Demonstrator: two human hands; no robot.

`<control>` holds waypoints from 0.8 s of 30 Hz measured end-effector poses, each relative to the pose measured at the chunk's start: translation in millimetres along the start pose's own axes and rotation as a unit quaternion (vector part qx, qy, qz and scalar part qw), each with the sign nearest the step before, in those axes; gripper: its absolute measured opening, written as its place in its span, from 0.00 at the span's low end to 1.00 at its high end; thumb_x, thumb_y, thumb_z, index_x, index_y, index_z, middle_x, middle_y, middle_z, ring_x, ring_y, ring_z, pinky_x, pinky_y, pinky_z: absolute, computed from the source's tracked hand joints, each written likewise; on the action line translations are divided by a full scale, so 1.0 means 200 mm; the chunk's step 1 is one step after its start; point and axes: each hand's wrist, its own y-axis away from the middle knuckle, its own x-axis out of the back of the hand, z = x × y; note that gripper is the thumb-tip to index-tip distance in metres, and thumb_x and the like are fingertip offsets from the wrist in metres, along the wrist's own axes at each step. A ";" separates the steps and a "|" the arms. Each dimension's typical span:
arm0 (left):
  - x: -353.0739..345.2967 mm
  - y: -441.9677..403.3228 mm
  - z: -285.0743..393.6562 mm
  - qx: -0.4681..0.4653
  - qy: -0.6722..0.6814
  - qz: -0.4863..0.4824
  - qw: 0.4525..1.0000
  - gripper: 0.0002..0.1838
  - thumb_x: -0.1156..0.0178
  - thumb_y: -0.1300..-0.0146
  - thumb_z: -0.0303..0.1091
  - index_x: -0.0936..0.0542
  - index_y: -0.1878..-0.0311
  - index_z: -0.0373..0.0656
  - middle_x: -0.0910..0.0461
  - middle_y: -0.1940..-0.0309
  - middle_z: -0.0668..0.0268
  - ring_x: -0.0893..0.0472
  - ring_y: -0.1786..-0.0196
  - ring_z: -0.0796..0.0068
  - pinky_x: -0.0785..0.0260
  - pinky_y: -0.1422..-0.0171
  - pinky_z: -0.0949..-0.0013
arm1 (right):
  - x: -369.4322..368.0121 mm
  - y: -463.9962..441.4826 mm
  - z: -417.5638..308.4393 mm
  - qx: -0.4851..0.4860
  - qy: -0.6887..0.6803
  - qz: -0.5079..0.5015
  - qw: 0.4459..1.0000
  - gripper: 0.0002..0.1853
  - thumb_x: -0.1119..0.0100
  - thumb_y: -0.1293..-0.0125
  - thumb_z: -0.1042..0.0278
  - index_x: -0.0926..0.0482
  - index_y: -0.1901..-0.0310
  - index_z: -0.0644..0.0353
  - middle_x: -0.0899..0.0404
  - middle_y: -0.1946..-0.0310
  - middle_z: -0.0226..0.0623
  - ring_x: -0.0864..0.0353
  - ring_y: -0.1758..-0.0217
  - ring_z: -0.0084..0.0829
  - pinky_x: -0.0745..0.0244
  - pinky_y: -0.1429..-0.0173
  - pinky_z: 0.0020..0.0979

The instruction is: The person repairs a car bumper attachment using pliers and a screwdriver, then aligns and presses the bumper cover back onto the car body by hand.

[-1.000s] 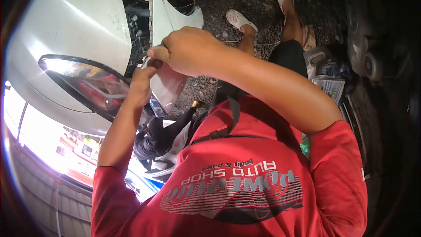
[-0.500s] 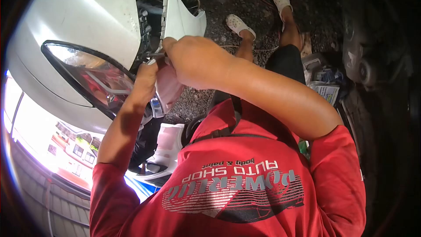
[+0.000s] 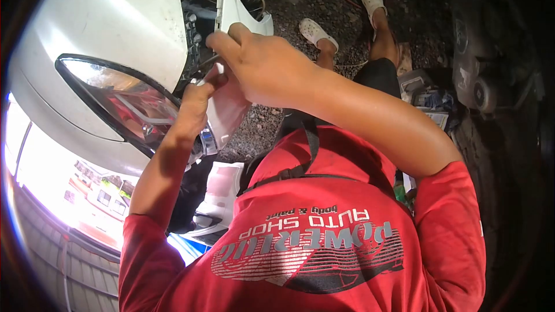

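A white car's front corner fills the upper left, with its headlight (image 3: 124,98) close to my left forearm. Beside the gap stands a loose white body panel (image 3: 234,8), set away from the hood (image 3: 127,11). My left hand (image 3: 195,104) is at the gap, its thumb and fingers bent together; what they pinch is hidden. White marks show at its fingertips. Above it my right hand (image 3: 269,69) reaches across the panel with bent, partly spread fingers around a thin metal tool (image 3: 211,59), whose handle is mostly covered.
Gravel ground (image 3: 260,127) lies below the panel. My feet wear light clogs (image 3: 317,33). Behind my right arm is a box of clutter (image 3: 428,98), with a dark car part (image 3: 480,89) farther right. A white car (image 3: 218,196) shows under my left arm.
My right hand has turned and its fingers have loosened and lifted from a tight fist. The fingertips of my left hand have come up slightly, and the panel has shifted a little.
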 end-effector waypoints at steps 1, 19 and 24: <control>-0.01 0.00 0.01 -0.004 0.024 -0.002 1.000 0.22 0.33 0.31 0.29 0.15 0.34 0.39 0.11 0.44 0.65 0.15 0.41 0.70 0.26 0.31 0.62 | 0.00 0.00 0.02 0.001 0.001 -0.002 1.000 0.21 0.33 0.32 0.65 0.28 0.43 0.64 0.16 0.56 0.53 0.10 0.54 0.57 0.14 0.52 0.51; 0.00 0.02 0.02 0.037 0.010 0.027 0.999 0.17 0.31 0.30 0.34 0.12 0.42 0.36 0.11 0.50 0.64 0.12 0.48 0.70 0.22 0.39 0.62 | 0.03 -0.09 -0.09 -0.354 -0.300 -0.220 0.858 0.20 0.48 0.16 0.54 0.15 0.48 0.66 0.11 0.60 0.53 0.09 0.56 0.55 0.18 0.50 0.55; 0.01 0.03 0.01 0.037 0.031 -0.004 0.999 0.17 0.33 0.30 0.34 0.12 0.42 0.38 0.11 0.49 0.65 0.13 0.47 0.70 0.22 0.38 0.63 | 0.06 0.03 -0.14 -0.097 -0.042 -0.171 0.980 0.23 0.41 0.26 0.65 0.30 0.37 0.72 0.12 0.55 0.59 0.09 0.55 0.57 0.14 0.52 0.52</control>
